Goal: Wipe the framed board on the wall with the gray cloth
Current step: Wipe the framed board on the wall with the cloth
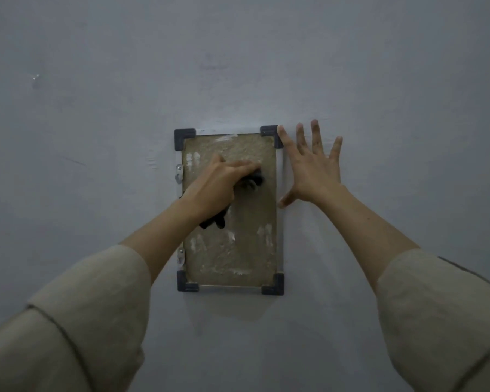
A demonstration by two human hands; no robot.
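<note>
Beige sleeves [77,329] nearest; left hand [218,185] grips gray cloth [252,181] against framed board [238,250]; right hand [311,168] fingers splayed on gray wall [96,137].

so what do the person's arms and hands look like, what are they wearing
Both arms wear loose, wide sleeves in a pale beige, linen-like fabric, each with a thin darker seam line running across it: the left sleeve and the right sleeve. The sleeves end short of the wrists, leaving the forearms bare. The left hand and right hand are bare, with no visible gloves, rings or watch.

Left hand [218,185] extended up, fingers curled, gripping. Right hand [313,165] raised alongside, palm flat, fingers splayed wide. Both forearms bare, beige sleeves pushed back.
</note>
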